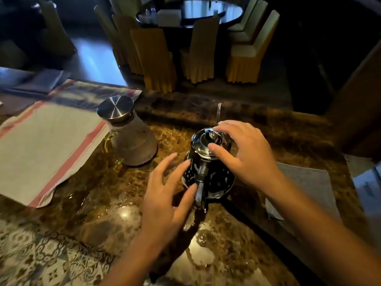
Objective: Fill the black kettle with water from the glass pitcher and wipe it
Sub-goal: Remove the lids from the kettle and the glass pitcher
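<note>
Dark marble counter [268, 129], glossy, wet-looking patches near the front edge. Striped cloth [47, 145] spread flat at far left. Grey cloth [309, 186] lying at right, partly under the right forearm — probably the one for wiping.

Glass pitcher [132, 139] standing upright beside the striped cloth, steel lid on, handle toward the cloth. Well apart from both hands; water level not readable in this light.

Black kettle [208, 172] upright at centre of the counter, handle toward the camera, lid [208, 141] seated on top.

Right hand [245, 153] arched over the lid, fingers spread and curved, thumb tip at the near rim, fingertips at the far rim. Looks like touching rather than clamped; true pinch on the knob not confirmed. Left hand [167, 195] open, fingers straight and spread, fingertips against the kettle's left flank and handle — steadying, holding nothing.

Likely step: lid off before pouring. Advice for doing it well:
- Keep left fingertips braced low on the body, against sliding on the slick stone.
- Lift lid straight up, no twist or tilt.
- Park lid on the grey cloth, not on wet marble.
- Then reach for the pitcher by its handle and remove its lid too if needed.
</note>
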Tool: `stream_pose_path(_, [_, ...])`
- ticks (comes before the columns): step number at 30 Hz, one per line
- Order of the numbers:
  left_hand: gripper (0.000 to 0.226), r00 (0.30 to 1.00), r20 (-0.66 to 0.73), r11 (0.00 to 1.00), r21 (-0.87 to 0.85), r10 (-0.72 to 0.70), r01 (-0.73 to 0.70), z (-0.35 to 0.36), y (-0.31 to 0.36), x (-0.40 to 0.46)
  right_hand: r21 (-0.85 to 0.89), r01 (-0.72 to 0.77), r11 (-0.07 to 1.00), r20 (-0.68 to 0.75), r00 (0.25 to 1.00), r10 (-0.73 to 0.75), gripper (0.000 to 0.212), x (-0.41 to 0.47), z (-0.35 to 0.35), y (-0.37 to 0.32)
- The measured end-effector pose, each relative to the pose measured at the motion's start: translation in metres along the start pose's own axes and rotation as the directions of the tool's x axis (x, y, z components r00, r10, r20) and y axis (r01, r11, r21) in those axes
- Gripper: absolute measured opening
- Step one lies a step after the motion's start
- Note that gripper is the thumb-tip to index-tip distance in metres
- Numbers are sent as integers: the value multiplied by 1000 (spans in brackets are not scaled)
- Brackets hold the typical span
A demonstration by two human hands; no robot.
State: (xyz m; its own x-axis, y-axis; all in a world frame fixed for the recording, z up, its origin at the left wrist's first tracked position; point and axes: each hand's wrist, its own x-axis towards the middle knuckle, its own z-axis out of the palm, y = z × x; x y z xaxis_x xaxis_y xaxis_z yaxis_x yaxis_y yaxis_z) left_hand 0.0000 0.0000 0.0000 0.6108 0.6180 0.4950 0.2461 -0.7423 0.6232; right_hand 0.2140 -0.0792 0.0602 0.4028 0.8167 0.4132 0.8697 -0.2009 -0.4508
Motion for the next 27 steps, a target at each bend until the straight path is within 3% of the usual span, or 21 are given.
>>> stream_pose_path(3, [51, 997, 82, 999, -48, 12, -8, 6, 2, -2, -7, -14, 1000, -29, 999, 14, 42, 3, 8, -2])
stream_pose_path(7, [44, 990, 122, 977, -194, -67, 90, 10, 7, -5, 23, -40, 999, -109, 993, 42, 27, 8, 15, -1])
stream_pose_path(15, [43, 950, 264, 896, -363, -165, 256, 10, 8, -1, 54, -95, 994, -124, 987, 102, 28, 17, 15, -3])
stream_pose_path(27, [40, 959, 259, 863, -452, -115, 225, 25, 1, -6, 21, -116, 993, -172, 978, 118, 30, 24, 10, -3])
